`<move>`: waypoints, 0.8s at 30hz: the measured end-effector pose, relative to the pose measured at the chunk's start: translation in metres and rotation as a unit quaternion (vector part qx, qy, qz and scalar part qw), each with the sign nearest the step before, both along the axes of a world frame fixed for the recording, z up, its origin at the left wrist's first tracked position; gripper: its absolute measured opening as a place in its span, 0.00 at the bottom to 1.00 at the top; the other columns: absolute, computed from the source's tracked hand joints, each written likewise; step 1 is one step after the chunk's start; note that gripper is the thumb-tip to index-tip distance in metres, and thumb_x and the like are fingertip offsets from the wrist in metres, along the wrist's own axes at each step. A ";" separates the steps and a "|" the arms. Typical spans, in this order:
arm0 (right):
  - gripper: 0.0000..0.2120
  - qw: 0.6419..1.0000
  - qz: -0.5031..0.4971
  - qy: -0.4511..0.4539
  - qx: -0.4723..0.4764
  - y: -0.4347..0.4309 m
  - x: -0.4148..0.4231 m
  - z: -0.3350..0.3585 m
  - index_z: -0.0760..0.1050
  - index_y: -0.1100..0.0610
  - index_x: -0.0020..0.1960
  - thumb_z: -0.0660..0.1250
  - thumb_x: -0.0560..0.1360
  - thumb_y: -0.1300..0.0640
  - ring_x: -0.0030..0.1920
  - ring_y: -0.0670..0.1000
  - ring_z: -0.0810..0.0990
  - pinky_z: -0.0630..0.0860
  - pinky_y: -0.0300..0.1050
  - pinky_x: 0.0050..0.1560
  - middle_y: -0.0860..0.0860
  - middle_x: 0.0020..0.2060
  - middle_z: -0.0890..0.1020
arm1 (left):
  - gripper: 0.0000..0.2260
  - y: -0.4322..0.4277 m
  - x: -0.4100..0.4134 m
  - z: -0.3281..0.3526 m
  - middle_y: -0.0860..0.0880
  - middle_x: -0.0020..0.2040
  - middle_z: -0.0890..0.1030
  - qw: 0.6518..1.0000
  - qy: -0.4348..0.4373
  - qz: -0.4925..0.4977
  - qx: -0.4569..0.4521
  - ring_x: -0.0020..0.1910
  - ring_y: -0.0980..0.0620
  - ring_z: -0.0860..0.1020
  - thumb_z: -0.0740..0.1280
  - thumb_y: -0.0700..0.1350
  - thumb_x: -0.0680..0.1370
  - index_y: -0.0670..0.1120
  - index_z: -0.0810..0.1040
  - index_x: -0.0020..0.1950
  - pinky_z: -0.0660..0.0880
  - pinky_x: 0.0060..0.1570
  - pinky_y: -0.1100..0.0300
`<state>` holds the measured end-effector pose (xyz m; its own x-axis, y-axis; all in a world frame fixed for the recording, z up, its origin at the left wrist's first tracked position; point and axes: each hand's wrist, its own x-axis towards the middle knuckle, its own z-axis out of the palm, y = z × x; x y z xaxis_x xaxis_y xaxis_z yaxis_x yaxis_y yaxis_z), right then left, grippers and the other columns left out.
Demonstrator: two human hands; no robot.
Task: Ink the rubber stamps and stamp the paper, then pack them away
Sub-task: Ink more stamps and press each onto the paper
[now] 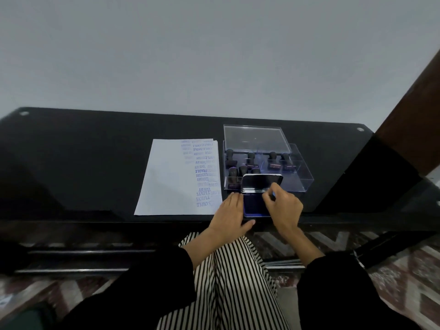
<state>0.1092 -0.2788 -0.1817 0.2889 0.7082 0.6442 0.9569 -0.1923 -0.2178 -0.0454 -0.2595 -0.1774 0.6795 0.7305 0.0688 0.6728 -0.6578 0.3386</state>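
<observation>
Rubber stamps [272, 156] are standing upright in the clear box [306, 181] on the black bench [95, 151], just behind the ink pad [254, 207]. Through the head view we are seeing the pad's lid [262, 183] tilting up. Our left hand [229, 210] is lying flat, fingers straight, against the pad's left edge. Our right hand [284, 203] is curling its fingers over the pad's right side; we cannot tell whether it is pinching anything. The stamped paper [166, 182] is lying just left of the box.
</observation>
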 end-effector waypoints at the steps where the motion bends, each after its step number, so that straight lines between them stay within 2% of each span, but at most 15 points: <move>1: 0.13 0.999 0.010 0.009 0.030 0.000 -0.004 0.006 0.70 0.58 0.29 0.70 0.69 0.61 0.18 0.46 0.66 0.58 0.35 0.21 0.50 0.18 0.71 | 0.28 0.002 -0.004 0.008 0.43 0.71 0.64 0.999 -0.028 -0.006 -0.021 0.71 0.47 0.62 0.59 0.54 0.79 0.41 0.58 0.74 0.58 0.71 0.58; 4: 0.15 0.992 0.038 0.057 0.107 0.012 -0.024 0.035 0.70 0.57 0.29 0.60 0.74 0.56 0.19 0.46 0.64 0.57 0.36 0.21 0.50 0.18 0.70 | 0.19 0.015 -0.024 0.035 0.44 0.65 0.72 0.994 -0.105 0.006 -0.033 0.64 0.50 0.69 0.59 0.46 0.79 0.42 0.67 0.69 0.65 0.63 0.62; 7: 0.15 0.986 0.064 0.126 0.087 0.041 -0.047 0.066 0.68 0.56 0.32 0.60 0.76 0.55 0.21 0.52 0.70 0.65 0.42 0.22 0.53 0.21 0.71 | 0.15 0.039 -0.049 0.052 0.45 0.61 0.76 0.983 -0.177 0.050 -0.021 0.61 0.49 0.73 0.59 0.40 0.79 0.41 0.72 0.65 0.65 0.58 0.65; 9: 0.14 0.984 0.083 0.145 0.064 0.063 -0.063 0.082 0.65 0.54 0.34 0.61 0.77 0.55 0.24 0.53 0.70 0.65 0.44 0.25 0.53 0.23 0.70 | 0.13 0.062 -0.065 0.056 0.45 0.61 0.76 0.974 -0.204 0.094 -0.010 0.60 0.49 0.74 0.59 0.40 0.79 0.41 0.74 0.63 0.64 0.56 0.68; 11: 0.14 0.984 0.098 0.144 0.033 0.084 -0.080 0.095 0.64 0.54 0.35 0.61 0.78 0.54 0.27 0.52 0.70 0.62 0.41 0.29 0.52 0.25 0.70 | 0.13 0.085 -0.078 0.057 0.46 0.61 0.76 0.969 -0.207 0.138 0.001 0.60 0.50 0.74 0.59 0.40 0.80 0.42 0.74 0.63 0.63 0.56 0.70; 13: 0.14 0.984 0.112 0.139 -0.015 0.105 -0.094 0.100 0.64 0.56 0.37 0.58 0.80 0.52 0.29 0.52 0.68 0.57 0.42 0.29 0.52 0.28 0.71 | 0.13 0.107 -0.088 0.059 0.45 0.63 0.75 0.963 -0.208 0.171 0.000 0.62 0.50 0.74 0.58 0.41 0.80 0.42 0.73 0.64 0.65 0.58 0.67; 16: 0.15 0.979 0.134 0.123 -0.088 0.132 -0.111 0.094 0.64 0.57 0.38 0.53 0.81 0.51 0.31 0.53 0.69 0.61 0.42 0.32 0.52 0.29 0.71 | 0.15 0.132 -0.104 0.058 0.46 0.67 0.73 0.958 -0.200 0.206 -0.007 0.66 0.49 0.71 0.57 0.40 0.81 0.42 0.70 0.67 0.66 0.64 0.61; 19: 0.16 0.974 0.142 0.105 -0.140 0.156 -0.123 0.081 0.64 0.58 0.39 0.51 0.82 0.51 0.32 0.53 0.70 0.64 0.43 0.34 0.52 0.31 0.72 | 0.17 0.153 -0.116 0.048 0.46 0.70 0.70 0.959 -0.173 0.223 -0.008 0.68 0.49 0.68 0.56 0.39 0.80 0.42 0.67 0.69 0.64 0.66 0.60; 24: 0.16 0.963 0.155 0.089 -0.203 0.185 -0.137 0.053 0.65 0.57 0.39 0.51 0.82 0.52 0.32 0.52 0.71 0.63 0.43 0.32 0.52 0.31 0.73 | 0.20 0.175 -0.117 0.020 0.45 0.75 0.61 0.967 -0.095 0.237 -0.010 0.76 0.49 0.56 0.54 0.40 0.81 0.41 0.61 0.74 0.54 0.72 0.59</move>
